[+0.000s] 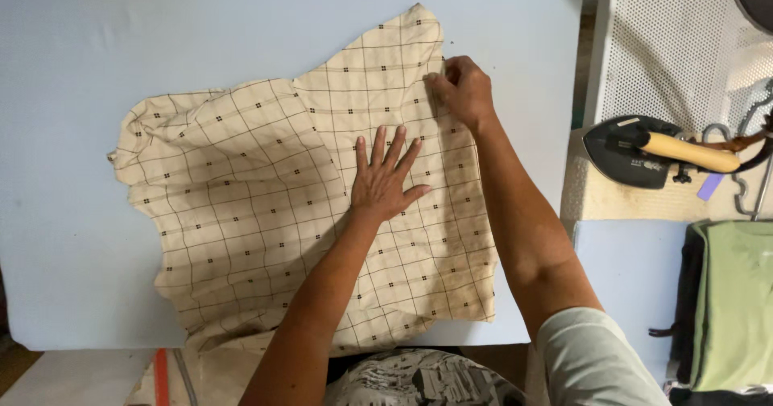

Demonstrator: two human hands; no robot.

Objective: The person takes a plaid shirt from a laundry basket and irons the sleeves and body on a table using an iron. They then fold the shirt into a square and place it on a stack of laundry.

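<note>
Your left hand (pixel 385 179) lies flat and released on the cream checked cloth (pixel 266 205), fingers spread and pointing toward the far side, palm pressing the fabric down near its middle. Your right hand (pixel 460 90) sits just beyond it to the right, fingers curled and pinching the cloth's right edge where a narrow fold runs along that side.

The cloth is spread over the pale blue surface (pixel 72 76). Its far corner pokes up toward the far edge of the surface; its left side ends in a small bunched tip, well short of the left edge. The near part of the cloth spills over the near edge of the surface and hangs down in front of you. Its right edge runs close to the right edge of the surface, with only a slim strip of bare blue between them.

Open room lies to the left and across the far left of the surface, wide and bare. To the right, off the surface, a black iron (pixel 636 150) with a wooden handle rests on a padded ledge beside a white perforated panel (pixel 668 60). Nearer, on the right, a green garment (pixel 737 301) lies folded over something dark.
</note>
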